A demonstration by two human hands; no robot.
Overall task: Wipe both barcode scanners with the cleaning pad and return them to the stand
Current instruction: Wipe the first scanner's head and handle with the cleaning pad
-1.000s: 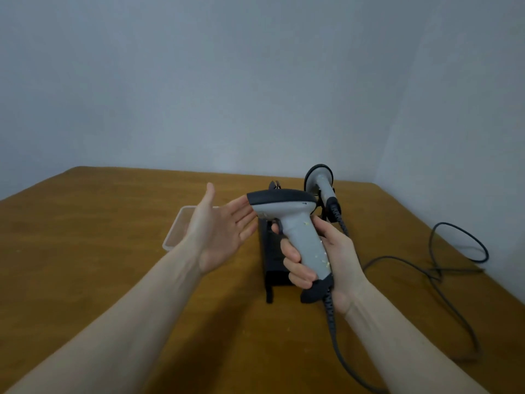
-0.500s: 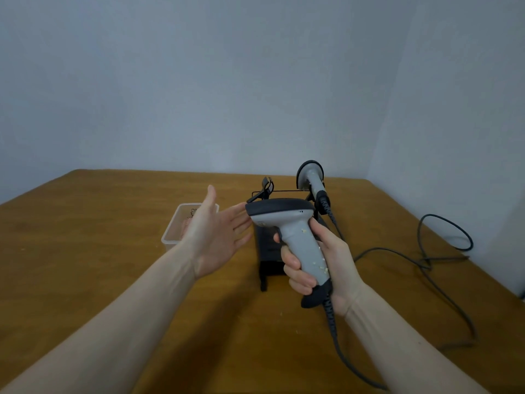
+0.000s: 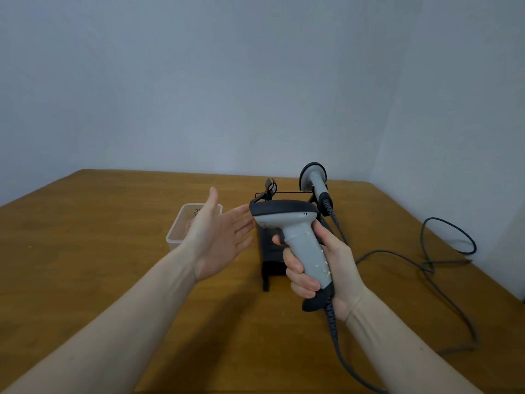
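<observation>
The right hand has its grip wrapped round the handle of a grey scanner, held upright above the worktop in front of the black stand. The left hand is released, palm up and fingers straight, its fingertips just beside the scanner's dark head; whether they touch it I cannot tell. It holds no pad.

Pale crumbs cling to the handle, so the wiping looks not yet done. The risk, as I judge it, is that the scanner's cable, trailing down from the handle, drags or snags as the scanner is turned, or that crumbs get rubbed under the gripping fingers and missed.

The second scanner sits in the far side of the stand, its own cable looping across the worktop to the right. A clear plastic tub stands behind the left hand, partly hidden by it; its contents are unclear.
</observation>
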